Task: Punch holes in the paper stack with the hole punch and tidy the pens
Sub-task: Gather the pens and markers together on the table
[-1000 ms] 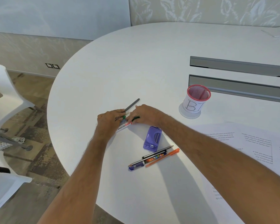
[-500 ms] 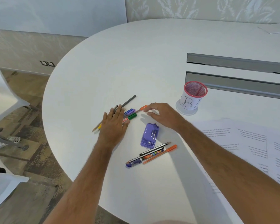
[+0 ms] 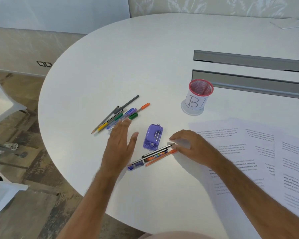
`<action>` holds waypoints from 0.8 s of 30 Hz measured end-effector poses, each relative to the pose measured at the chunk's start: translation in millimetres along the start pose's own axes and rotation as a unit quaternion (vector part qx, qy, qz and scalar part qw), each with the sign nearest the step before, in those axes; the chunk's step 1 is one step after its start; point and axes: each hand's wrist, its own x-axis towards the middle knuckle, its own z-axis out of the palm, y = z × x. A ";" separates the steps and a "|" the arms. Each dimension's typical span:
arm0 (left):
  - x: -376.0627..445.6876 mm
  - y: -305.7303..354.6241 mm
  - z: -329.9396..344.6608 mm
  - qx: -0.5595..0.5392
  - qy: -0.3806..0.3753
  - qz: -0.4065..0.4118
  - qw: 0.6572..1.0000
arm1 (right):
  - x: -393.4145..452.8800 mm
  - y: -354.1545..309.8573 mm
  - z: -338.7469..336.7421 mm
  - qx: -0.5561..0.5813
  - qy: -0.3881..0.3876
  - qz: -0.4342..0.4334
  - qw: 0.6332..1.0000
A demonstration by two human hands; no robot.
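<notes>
Reaching right hand (image 3: 193, 145) touches pens (image 3: 154, 156) beside hole punch (image 3: 153, 137).

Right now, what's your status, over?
Both hands open, left hand flat, right hand at near pens. Far pens loose. Hole punch between, untouched.

The worktop (image 3: 162, 57) is smooth, matt white, the hole punch (image 3: 153, 137) glossy purple plastic, the pen cup (image 3: 199, 94) red wire mesh — paper-wrapped — beside matt printed paper sheets (image 3: 248, 152).

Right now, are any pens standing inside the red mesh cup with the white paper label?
No, the red mesh cup shows only bare mesh inside, while the two groups of pens lie flat on the white table.
</notes>
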 end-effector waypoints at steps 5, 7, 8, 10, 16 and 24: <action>-41.3 13.4 6.8 0.017 -0.017 0.055 0.998 | -22.2 -3.7 13.7 -0.022 -0.022 -0.033 0.999; -51.3 16.7 9.5 0.012 -0.023 0.080 0.996 | -25.7 -6.3 16.6 -0.034 -0.017 -0.042 0.998; -55.0 17.6 10.3 0.010 -0.028 0.091 0.995 | -26.3 -7.5 18.0 -0.042 -0.016 -0.049 0.998; -59.9 18.7 10.7 0.013 -0.044 0.107 0.993 | -26.5 -9.7 19.8 -0.058 -0.021 -0.065 0.996; -63.4 20.2 8.2 0.048 -0.084 0.118 0.988 | -29.3 -18.8 24.1 -0.077 -0.032 -0.106 0.991; -66.7 12.4 0.0 0.048 -0.095 0.149 0.983 | -28.6 -33.8 31.8 -0.086 -0.034 -0.145 0.985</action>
